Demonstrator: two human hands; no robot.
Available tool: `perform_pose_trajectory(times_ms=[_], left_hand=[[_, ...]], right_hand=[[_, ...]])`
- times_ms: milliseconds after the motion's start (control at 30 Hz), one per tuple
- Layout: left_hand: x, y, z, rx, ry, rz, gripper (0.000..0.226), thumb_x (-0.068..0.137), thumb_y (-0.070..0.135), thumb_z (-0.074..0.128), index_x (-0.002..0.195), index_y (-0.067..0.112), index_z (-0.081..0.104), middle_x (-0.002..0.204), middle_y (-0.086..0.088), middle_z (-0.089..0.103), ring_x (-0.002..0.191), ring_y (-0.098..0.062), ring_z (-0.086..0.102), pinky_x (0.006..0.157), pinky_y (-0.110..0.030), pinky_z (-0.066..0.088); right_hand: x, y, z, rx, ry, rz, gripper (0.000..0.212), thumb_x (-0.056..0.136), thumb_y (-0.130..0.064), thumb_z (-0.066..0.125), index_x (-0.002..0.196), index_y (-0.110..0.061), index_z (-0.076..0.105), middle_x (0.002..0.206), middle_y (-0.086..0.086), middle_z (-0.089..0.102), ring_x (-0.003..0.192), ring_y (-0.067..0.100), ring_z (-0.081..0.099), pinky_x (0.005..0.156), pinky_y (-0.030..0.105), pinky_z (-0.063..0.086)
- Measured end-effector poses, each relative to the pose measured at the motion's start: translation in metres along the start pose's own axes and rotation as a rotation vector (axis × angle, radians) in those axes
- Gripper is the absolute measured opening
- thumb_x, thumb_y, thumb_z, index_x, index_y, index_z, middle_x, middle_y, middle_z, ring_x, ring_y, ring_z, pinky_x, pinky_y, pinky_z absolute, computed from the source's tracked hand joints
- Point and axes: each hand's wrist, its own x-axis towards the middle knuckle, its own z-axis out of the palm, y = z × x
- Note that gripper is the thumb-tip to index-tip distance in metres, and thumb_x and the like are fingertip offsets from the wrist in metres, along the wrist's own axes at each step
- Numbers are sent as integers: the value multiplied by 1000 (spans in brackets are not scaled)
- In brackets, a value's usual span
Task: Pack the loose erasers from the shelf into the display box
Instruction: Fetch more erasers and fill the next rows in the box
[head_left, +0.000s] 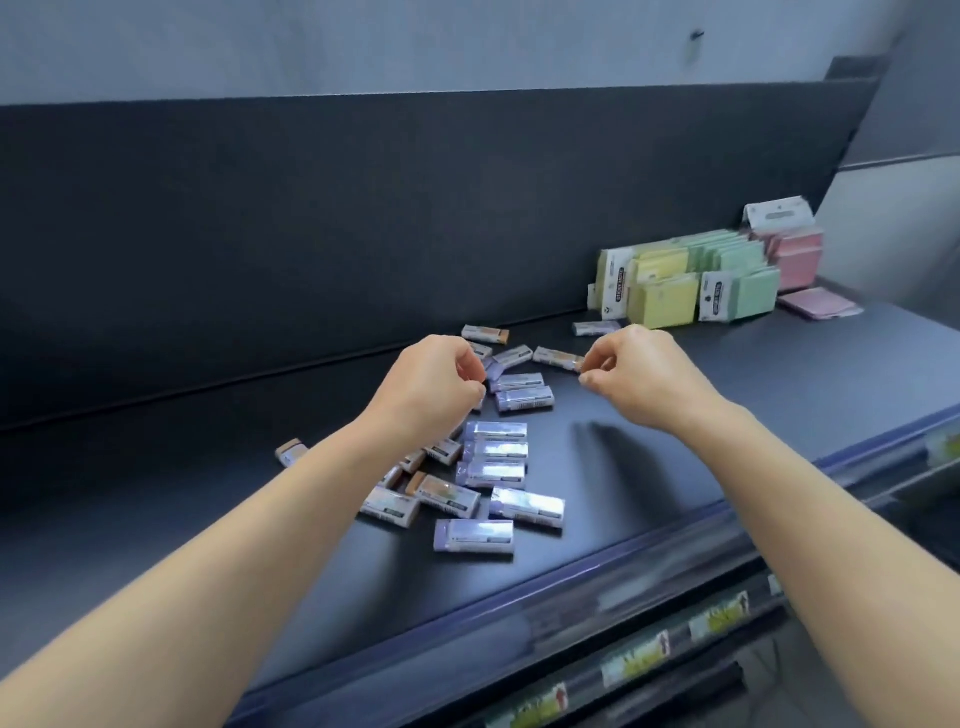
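Note:
Several loose erasers (496, 449) in lilac and orange-tipped wrappers lie scattered on the dark shelf (675, 467). My left hand (434, 384) hovers over the back of the pile with its fingers curled down against the thumb. What its tips hold is hidden. My right hand (636, 374) pinches the right end of an orange-tipped eraser (556, 357), which still lies on the shelf. One eraser (291, 451) sits apart at the left and another eraser (597, 327) lies near the back wall. No display box is in view.
Packs of yellow and green sticky notes (691, 280) stand at the back right, with pink packs (795, 254) beside them. The shelf's blue front edge (519, 592) runs diagonally, and a price-label strip (634, 660) sits below it. A dark back panel (363, 234) closes the rear.

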Motion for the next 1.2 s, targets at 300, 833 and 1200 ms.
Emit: perform_pose_trajectory(times_ms=[300,833,1200], left_hand=[[34,2,-6,29,-125,81,11,83,11,62,80,15,72,77,3,66,69,-11,57,59,-22,43],[47,-5,9,75,-128,49,3,81,19,65,83,19,68,72,14,55,68,-7,53,61,-23,43],[55,32,42,229,-251,-30,19,78,15,70,97,14,71,72,7,59,73,-14,56,63,-22,41]], right_hand=[[20,-11,4,-25,-52,-63,21,91,-24,58,105,-14,70,107,5,70,99,23,60,84,30,46],[64,-20,28,-120,-362,-185,8,84,-23,67,89,-16,66,94,6,67,84,23,59,69,27,43],[82,24,-15,-66,-224,-302,7,87,-23,58,87,-16,60,90,4,65,85,25,59,74,36,50]])
